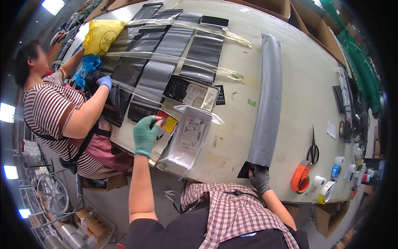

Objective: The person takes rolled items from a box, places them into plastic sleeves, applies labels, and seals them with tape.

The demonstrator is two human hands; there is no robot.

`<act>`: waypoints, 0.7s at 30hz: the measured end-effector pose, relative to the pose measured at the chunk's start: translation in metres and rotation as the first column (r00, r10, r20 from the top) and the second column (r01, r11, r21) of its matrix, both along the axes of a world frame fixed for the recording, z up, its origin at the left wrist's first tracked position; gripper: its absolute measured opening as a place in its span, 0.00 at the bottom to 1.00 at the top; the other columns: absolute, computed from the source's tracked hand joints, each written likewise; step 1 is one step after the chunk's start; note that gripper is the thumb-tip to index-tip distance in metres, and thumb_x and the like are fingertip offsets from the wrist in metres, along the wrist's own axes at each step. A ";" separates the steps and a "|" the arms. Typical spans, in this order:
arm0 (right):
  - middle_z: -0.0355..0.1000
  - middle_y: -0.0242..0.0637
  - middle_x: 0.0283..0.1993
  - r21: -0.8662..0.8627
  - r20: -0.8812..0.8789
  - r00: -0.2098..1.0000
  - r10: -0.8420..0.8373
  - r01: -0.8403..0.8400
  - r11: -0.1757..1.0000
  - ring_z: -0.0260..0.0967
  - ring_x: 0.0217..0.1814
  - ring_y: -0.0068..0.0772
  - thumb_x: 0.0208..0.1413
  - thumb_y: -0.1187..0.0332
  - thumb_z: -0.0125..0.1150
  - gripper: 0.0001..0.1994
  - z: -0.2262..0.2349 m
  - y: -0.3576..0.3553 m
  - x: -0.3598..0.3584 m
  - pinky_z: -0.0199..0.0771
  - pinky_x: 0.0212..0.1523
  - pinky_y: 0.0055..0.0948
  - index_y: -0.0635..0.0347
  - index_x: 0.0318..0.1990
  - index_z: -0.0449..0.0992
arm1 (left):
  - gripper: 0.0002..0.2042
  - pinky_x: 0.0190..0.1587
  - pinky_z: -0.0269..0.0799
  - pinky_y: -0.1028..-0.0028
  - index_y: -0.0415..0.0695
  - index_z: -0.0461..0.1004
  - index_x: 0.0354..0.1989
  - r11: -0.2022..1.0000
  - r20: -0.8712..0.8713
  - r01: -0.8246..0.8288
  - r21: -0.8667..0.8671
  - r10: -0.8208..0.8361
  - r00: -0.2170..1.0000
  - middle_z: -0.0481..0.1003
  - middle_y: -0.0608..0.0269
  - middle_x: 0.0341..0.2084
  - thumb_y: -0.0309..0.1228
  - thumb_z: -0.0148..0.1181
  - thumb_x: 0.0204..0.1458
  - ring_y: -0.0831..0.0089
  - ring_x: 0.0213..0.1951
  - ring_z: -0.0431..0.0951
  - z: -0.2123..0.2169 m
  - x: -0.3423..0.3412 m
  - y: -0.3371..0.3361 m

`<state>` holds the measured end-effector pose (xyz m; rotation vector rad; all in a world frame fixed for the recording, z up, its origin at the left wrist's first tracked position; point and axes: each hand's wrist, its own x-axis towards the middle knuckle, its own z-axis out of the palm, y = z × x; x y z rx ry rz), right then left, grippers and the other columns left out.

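Note:
My left hand (146,135), in a green glove with bare fingertips, is raised over a small open box of red and yellow labels (169,124). Its thumb and fingers are pinched together; what they hold, if anything, is too small to make out. A clear plastic tray with printed labels (191,133) lies just right of it, with a black box of label sheets (195,93) behind. My right hand (259,179), in a dark grey glove, grips the near end of a long grey plastic mailing bag (267,99) lying flat on the table (224,149). Its fingertips are partly hidden by the bag.
A person in a striped shirt (49,99) at left handles a yellow bag (103,36). Black mailing bags (159,70) lie under clear plastic strips (174,62). Scissors (313,151), an orange tape roll (301,177) and other tape rolls (327,191) are at right.

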<state>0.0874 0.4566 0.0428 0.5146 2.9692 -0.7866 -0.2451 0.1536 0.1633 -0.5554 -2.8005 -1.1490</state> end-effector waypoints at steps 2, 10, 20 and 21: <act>0.70 0.50 0.34 -0.016 0.029 1.000 0.003 -0.003 1.000 0.67 0.37 0.56 0.48 0.64 0.57 0.16 0.002 0.002 0.000 0.68 0.37 0.48 0.59 0.44 0.70 | 0.05 0.34 0.72 0.74 0.43 0.77 0.31 0.994 -0.014 0.054 0.094 -0.053 0.998 0.77 0.60 0.28 0.27 0.63 0.46 0.69 0.29 0.77 -0.012 -0.018 0.027; 0.69 0.51 0.34 -0.097 0.040 0.999 -0.008 0.012 0.995 0.66 0.37 0.58 0.49 0.64 0.57 0.15 0.018 -0.003 -0.007 0.67 0.38 0.49 0.60 0.43 0.70 | 0.06 0.32 0.71 0.79 0.41 0.77 0.33 0.944 -0.187 0.128 0.303 -0.072 0.980 0.76 0.64 0.28 0.25 0.64 0.47 0.78 0.29 0.76 -0.009 -0.087 0.088; 0.71 0.48 0.34 0.070 0.146 0.989 -0.020 0.010 0.998 0.68 0.36 0.55 0.48 0.61 0.56 0.11 -0.008 0.002 0.006 0.68 0.36 0.48 0.57 0.36 0.73 | 0.06 0.32 0.71 0.73 0.39 0.76 0.29 0.944 0.251 -0.149 -0.293 0.227 0.941 0.76 0.59 0.22 0.29 0.63 0.46 0.70 0.25 0.75 0.010 -0.027 -0.065; 0.72 0.46 0.32 0.090 0.130 0.990 -0.045 0.034 0.995 0.68 0.34 0.54 0.48 0.59 0.56 0.12 -0.013 0.003 0.006 0.68 0.34 0.47 0.58 0.33 0.73 | 0.07 0.32 0.71 0.73 0.40 0.76 0.31 0.946 0.266 -0.079 -0.315 0.168 0.949 0.75 0.59 0.23 0.29 0.63 0.45 0.69 0.25 0.75 0.011 -0.011 -0.070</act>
